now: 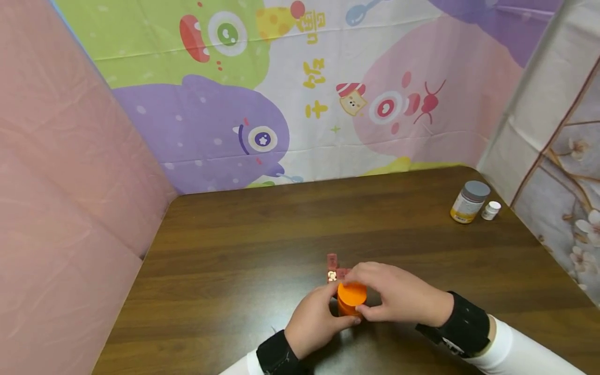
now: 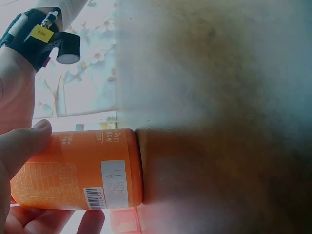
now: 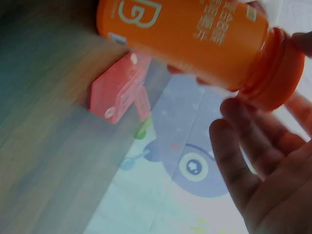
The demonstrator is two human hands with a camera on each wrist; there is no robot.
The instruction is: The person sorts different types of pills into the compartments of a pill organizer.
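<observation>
An orange bottle (image 2: 83,170) with a printed label and barcode stands upright, its base at the tabletop. Around its body are the thumb and fingers of my left hand (image 1: 313,315). My right hand (image 1: 403,294) pinches the orange cap (image 1: 352,294) from above, thumb on the near side and fingers on the far side. In the right wrist view the cap (image 3: 282,73) sits at the bottle's neck. Just behind the bottle lies a red translucent pill box (image 1: 332,260), partly hidden by the hands; one compartment shows several pale pieces (image 1: 332,276).
A grey-lidded jar (image 1: 470,202) and a small white bottle (image 1: 491,210) stand at the far right corner of the brown wooden table (image 1: 225,250). A cartoon-printed cloth (image 1: 319,140) hangs along the back edge, with a pink cloth (image 1: 79,182) at the left.
</observation>
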